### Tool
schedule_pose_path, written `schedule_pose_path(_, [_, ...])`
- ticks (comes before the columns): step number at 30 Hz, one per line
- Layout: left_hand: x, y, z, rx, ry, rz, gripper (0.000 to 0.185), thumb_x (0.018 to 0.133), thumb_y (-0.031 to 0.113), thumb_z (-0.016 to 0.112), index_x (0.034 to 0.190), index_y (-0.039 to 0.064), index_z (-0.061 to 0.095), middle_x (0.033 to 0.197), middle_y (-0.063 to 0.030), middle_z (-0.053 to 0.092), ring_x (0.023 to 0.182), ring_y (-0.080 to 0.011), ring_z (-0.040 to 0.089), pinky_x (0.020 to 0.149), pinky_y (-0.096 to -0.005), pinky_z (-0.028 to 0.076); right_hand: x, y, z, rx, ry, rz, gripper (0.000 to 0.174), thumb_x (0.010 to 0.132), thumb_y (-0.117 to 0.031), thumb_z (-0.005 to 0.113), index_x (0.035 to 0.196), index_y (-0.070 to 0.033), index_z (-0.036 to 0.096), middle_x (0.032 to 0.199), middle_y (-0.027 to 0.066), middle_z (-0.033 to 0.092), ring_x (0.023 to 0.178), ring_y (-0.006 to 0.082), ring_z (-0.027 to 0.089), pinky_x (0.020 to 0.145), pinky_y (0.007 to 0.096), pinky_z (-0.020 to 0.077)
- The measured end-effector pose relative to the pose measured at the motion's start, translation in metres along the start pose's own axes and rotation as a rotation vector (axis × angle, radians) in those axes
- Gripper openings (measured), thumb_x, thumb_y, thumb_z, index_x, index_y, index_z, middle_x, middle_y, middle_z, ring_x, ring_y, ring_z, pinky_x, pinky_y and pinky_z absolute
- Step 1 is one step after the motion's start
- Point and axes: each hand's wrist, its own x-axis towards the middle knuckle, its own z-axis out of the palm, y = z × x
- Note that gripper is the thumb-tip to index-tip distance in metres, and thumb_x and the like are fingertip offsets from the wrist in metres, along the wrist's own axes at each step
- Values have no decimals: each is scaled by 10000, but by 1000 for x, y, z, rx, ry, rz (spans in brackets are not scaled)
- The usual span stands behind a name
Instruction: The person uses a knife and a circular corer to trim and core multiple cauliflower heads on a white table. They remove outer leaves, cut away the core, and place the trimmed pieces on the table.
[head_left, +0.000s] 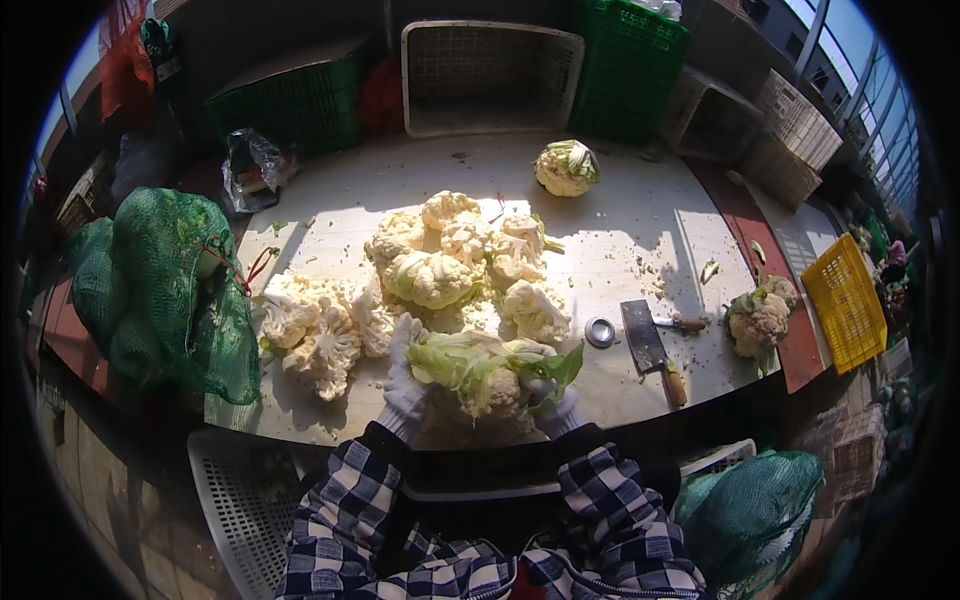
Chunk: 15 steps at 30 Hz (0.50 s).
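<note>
A leafy cauliflower head is held between my two gloved hands at the near edge of the white table. My left hand grips its left side, and my right hand, partly hidden by a leaf, grips its right. Beyond it lies a pile of trimmed cauliflower heads, with cut cauliflower pieces to the left. A cleaver, a small knife and a small round metal lid or dish lie to the right.
Green mesh sacks bulge at the left. Another cauliflower sits at the back, and one at the right edge. Crates stand around, including a yellow crate at right and a white crate below left. A filled mesh sack lies lower right.
</note>
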Motion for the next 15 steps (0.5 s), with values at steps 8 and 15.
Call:
schedule_pose_path(8, [20, -3, -41, 417, -472, 7, 687, 1037, 421, 509, 1567, 51, 276, 1520, -159, 425, 1259, -242, 545, 1098, -378, 430, 19, -22, -21, -186, -332, 260, 485, 943, -70, 638, 1385, -4, 448, 1317, 110, 554, 1202, 184, 553, 1013, 307, 488])
schedule_pose_path(15, [-2, -16, -27, -59, -420, -220, 568, 1001, 328, 556, 1455, 41, 371, 1373, -159, 515, 1159, -241, 596, 1011, -369, 499, -7, -97, -107, -1064, 255, 347, 632, 830, -199, 755, 1382, -26, 502, 1311, 171, 590, 1186, 301, 609, 1007, 410, 505])
